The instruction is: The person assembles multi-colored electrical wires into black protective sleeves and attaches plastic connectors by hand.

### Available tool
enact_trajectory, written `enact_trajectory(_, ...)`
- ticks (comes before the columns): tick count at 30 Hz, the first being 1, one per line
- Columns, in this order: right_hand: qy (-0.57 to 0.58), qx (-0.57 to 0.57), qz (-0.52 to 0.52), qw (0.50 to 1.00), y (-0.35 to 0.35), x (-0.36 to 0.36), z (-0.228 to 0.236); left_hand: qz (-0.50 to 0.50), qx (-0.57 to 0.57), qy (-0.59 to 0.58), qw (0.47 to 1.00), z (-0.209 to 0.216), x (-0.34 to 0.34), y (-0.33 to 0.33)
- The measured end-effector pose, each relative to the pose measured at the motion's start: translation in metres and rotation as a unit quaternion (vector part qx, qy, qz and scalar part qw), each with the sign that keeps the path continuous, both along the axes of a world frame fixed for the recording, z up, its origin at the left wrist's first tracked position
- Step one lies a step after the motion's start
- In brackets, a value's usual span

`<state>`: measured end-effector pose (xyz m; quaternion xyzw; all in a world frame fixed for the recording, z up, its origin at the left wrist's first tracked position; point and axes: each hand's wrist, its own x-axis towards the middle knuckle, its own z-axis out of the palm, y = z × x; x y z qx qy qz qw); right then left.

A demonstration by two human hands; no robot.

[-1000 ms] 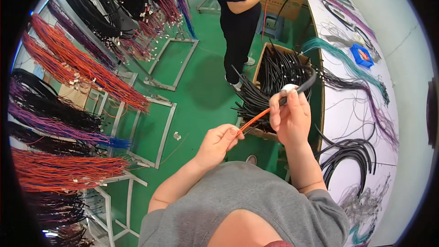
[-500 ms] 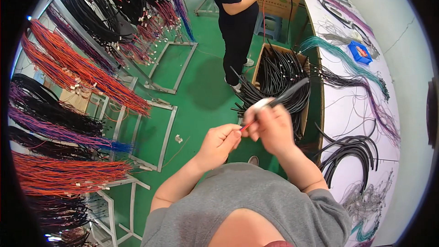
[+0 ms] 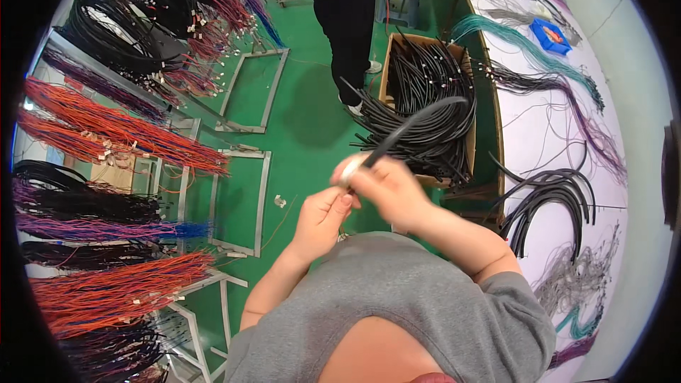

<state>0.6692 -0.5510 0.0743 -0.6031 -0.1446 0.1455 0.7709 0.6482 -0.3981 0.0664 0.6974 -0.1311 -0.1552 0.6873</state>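
Note:
My right hand (image 3: 389, 190), smeared by motion, is closed around the lower end of a black tube (image 3: 411, 129). The tube's free end slants up to the right over the carton. A white band or tape-like piece (image 3: 350, 169) shows at the fingers of this hand; its kind is too blurred to make out. Right beside it, my left hand (image 3: 320, 223) is closed in a pinch, thumb against fingers. The thin wires it grips are mostly hidden now; red and blue ones showed between the hands a moment earlier. The hands nearly touch, in front of my chest.
Ahead stands an open carton (image 3: 386, 71) of black tubes (image 3: 429, 74), with a person (image 3: 347, 28) behind it. Racks (image 3: 261, 202) on the left bear hanging bundles of orange wires (image 3: 135, 135) and black cables. The long white table (image 3: 525, 124) on the right holds cables and a blue box (image 3: 550, 37).
Both hands have moved left and slightly nearer to me, with the black tube swinging along. The red and blue wires between them have gone out of sight. The whole view has shifted a little.

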Motion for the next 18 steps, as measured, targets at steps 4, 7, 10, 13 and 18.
enact_trajectory(4, 0.028, 0.091, -0.091, 0.991, -0.009, 0.012, 0.014, 0.026, -0.024, 0.018, 0.999, -0.012, -0.006, 0.004)
enact_trajectory(7, 0.023, 0.054, -0.125, 0.990, -0.004, 0.017, 0.009, 0.055, 0.043, 0.016, 0.997, -0.020, -0.010, 0.011)
enact_trajectory(10, 0.139, 0.107, 0.062, 0.982, 0.019, -0.001, 0.002, 0.081, 0.038, -0.043, 0.995, -0.005, 0.002, 0.004)
enact_trajectory(13, 0.099, 0.071, 0.097, 0.988, 0.024, 0.001, -0.004, 0.118, -0.085, 0.033, 0.989, -0.020, -0.005, 0.009)
enact_trajectory(18, 0.161, 0.291, 0.019, 0.943, 0.011, 0.026, -0.015, 0.144, -0.137, 0.130, 0.971, -0.023, -0.010, 0.059)
